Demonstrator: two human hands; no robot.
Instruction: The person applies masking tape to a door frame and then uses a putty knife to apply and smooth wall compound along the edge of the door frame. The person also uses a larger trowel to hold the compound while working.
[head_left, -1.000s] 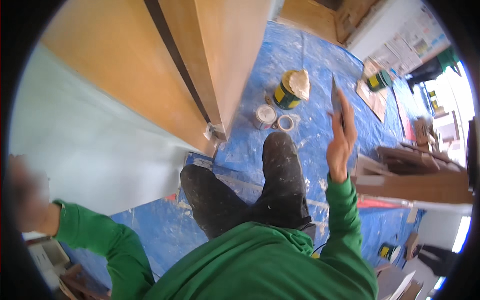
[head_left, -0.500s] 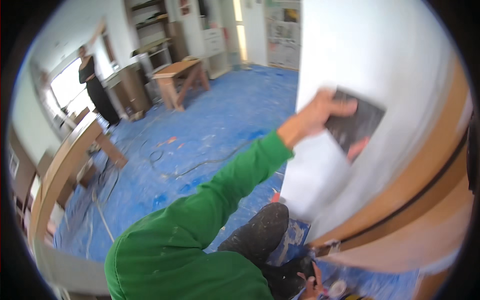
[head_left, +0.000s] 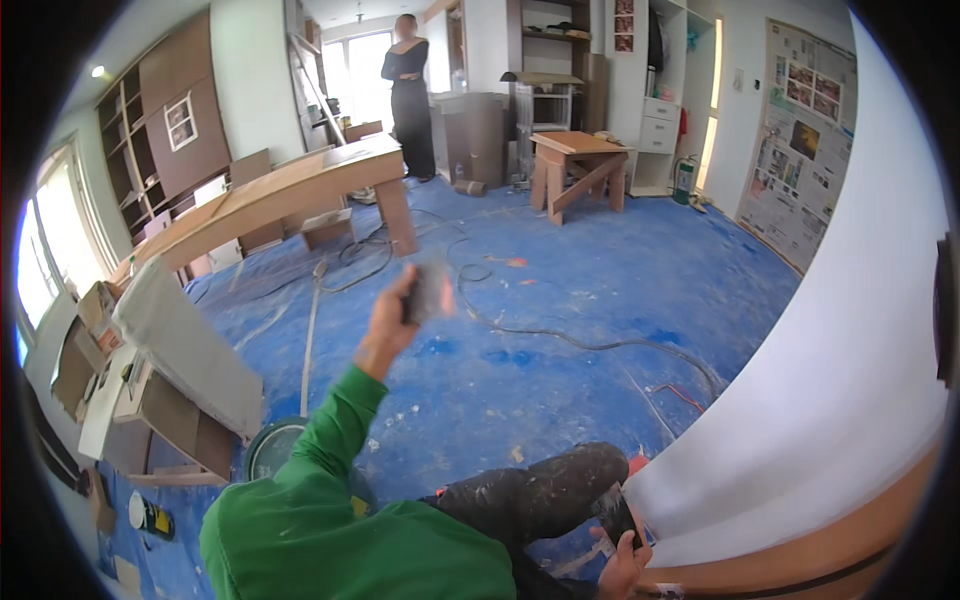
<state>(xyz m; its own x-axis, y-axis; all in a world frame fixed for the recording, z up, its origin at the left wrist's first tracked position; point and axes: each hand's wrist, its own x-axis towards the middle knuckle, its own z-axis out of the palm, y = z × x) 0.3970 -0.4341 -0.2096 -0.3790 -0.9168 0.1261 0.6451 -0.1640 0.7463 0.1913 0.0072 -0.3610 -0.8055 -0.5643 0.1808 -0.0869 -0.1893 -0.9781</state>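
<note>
My left hand (head_left: 388, 318), at the end of a stretched-out green sleeve, is raised over the blue-covered floor and away from the white wall. It is closed on a dark, flat plate (head_left: 428, 292), which motion smears; a pinkish patch shows at its far edge. Low at the right, near my bent knee, my right hand (head_left: 622, 572) grips a flat, dark tool (head_left: 617, 512) that looks like a putty knife. This tool points up beside the foot of the white wall panel (head_left: 800, 400). My dark, paint-spotted trouser leg (head_left: 560, 482) lies between both hands.
A long wooden bench (head_left: 270, 195) stands at the left, a small wooden trestle (head_left: 580, 145) farther back. A cable (head_left: 590, 346) winds over the blue floor cover (head_left: 480, 390). A round green lid or bucket (head_left: 272, 448) is beside my left arm. Another person (head_left: 407, 100) stands far back.
My left hand has swung left from the white wall, carrying the dark plate. My view has turned left too. The tool in my right hand now shows more plainly.
</note>
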